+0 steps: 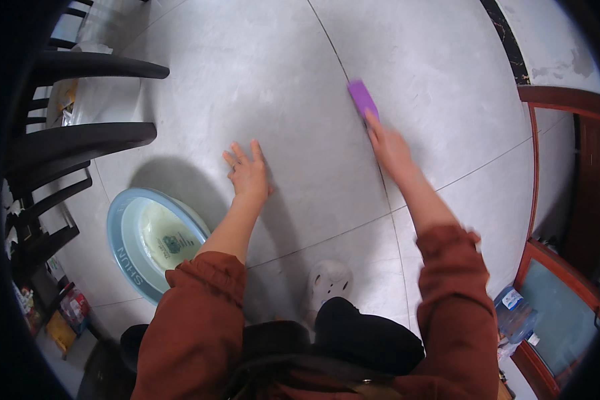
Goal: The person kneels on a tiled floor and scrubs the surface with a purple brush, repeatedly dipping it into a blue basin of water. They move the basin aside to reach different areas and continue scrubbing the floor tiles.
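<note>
My right hand (391, 150) grips a purple brush or scrubber (362, 99) along the dark joint between two pale grey floor tiles (305, 185). The tool's underside is hidden, and its edges are slightly blurred. My left hand (249, 175) has its fingers spread and holds nothing, over the tiles to the left. Whether it touches the floor I cannot tell. Beside my left forearm a blue plastic basin (130, 270) stands on the floor with light, cloudy liquid inside; my sleeve covers part of its near side.
Black chair legs (100, 65) reach in from the left, near a white bin with a liner (107, 100). At the right are a red-brown wooden door frame (535, 170) and a large plastic water bottle (517, 315). My pale clog (332, 280) rests on the tiles below.
</note>
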